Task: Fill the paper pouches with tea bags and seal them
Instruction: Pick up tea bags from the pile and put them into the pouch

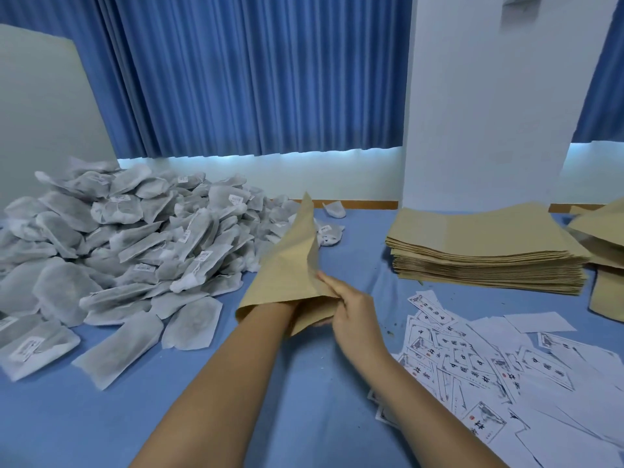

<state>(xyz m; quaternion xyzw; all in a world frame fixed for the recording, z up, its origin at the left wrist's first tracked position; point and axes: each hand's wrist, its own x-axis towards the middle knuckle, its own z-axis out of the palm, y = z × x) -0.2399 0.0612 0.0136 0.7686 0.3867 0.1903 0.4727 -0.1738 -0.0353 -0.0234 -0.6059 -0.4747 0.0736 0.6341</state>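
The paper pouch [290, 268] is held up off the blue table [304, 400] in the middle of the view. Its long axis runs away from the person, with the closed end tipped up and away and the open mouth turned back toward the body. The left forearm [236, 359] goes straight into that mouth, so the left hand is buried inside the pouch and I cannot tell how its fingers lie or whether they hold anything; it looks to be spreading the paper apart. The right hand [356, 315] sits at the right side of the mouth and grips the lip of the paper, fingers laid along the outside and curling round the edge. The heap of tea bags [135, 244] lies to the left of the pouch, its nearest bags just beside the pouch's left flank, so the left arm is the nearer one and the right hand is on the far side. To my eye the pouch is opened but not yet filled. The next move likely turns on drawing the left hand out and sideways to the heap while the right keeps the mouth facing left and open. A stack of flat pouches [486, 255] rests to the right, well apart from the hands, and printed labels [472, 366] are scattered near the right forearm
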